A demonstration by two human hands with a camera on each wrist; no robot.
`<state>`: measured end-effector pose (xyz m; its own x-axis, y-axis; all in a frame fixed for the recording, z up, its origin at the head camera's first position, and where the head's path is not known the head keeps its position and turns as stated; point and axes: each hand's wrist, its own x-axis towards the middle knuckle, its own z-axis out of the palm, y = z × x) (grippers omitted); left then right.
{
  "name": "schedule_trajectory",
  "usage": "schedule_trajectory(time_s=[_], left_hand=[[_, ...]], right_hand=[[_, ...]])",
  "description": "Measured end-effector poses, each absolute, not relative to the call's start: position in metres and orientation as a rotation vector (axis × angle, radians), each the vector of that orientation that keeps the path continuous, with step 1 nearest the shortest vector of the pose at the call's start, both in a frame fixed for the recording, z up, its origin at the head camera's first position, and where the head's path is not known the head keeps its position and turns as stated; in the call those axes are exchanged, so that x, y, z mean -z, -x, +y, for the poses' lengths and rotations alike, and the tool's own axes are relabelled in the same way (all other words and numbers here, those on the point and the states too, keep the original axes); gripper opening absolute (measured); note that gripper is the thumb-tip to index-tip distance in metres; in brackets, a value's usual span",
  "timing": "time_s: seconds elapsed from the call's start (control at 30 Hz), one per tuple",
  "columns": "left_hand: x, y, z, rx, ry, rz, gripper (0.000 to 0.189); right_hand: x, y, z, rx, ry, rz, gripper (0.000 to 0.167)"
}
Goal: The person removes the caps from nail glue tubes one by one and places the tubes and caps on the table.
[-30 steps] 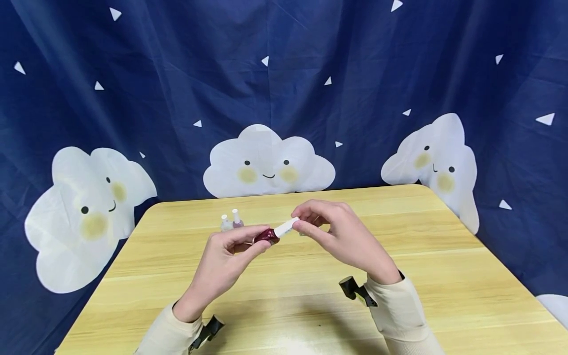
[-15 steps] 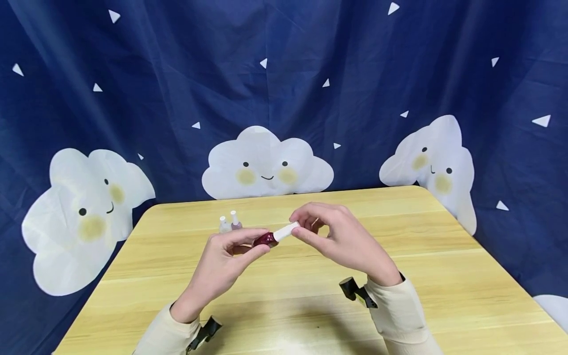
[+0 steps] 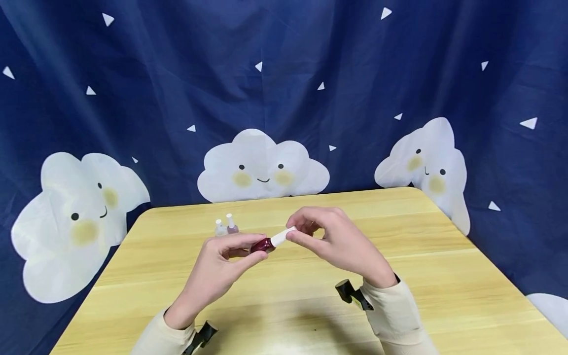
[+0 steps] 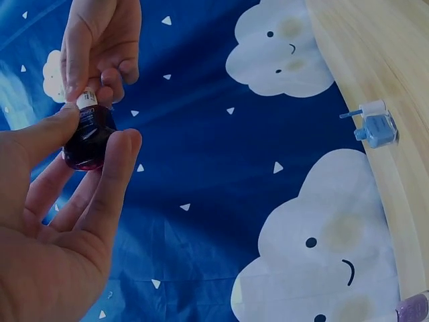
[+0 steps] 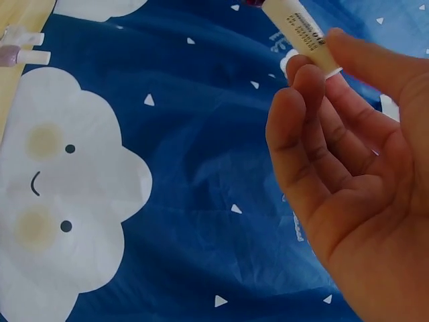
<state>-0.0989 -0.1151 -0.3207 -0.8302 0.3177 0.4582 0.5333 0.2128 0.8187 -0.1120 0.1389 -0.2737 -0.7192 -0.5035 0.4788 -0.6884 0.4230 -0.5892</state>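
Above the table, my left hand grips a dark red nail polish bottle by its glass body, between thumb and fingers. My right hand pinches the end of its white cap. Cap and bottle meet in one tilted line. Small print shows on the cap in the right wrist view. In the left wrist view, the bottle sits between the left thumb and fingertips, and the right fingers are at the cap.
Two nail polish bottles, one clear and one pale purple, stand beyond the left hand on the wooden table. A light blue bottle with a white cap beside it shows in the left wrist view. A blue cloud-print curtain hangs behind.
Both hands and the bottle sit slightly lower and further left in the head view, as does the whole scene. Both holds look the same.
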Motion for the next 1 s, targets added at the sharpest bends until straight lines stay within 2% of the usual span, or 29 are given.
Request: schedule_trajectory(time_s=[0.27, 0.67, 1.0], left_hand=[[0.3208, 0.0978, -0.1158, 1.672, 0.857, -2.295, 0.023], [0.3197, 0.0986, -0.1156, 1.657, 0.781, -2.298, 0.024], [0.3205, 0.0986, -0.1152, 1.665, 0.756, -2.288, 0.023]], right_hand=[[0.2742, 0.1107, 0.1375, -1.151, -1.074, -2.477, 0.008], [0.2743, 0.1128, 0.1369, -1.200, -1.073, -2.496, 0.006], [0.2745, 0.1132, 0.1364, -1.193, -0.998, -2.491, 0.005]])
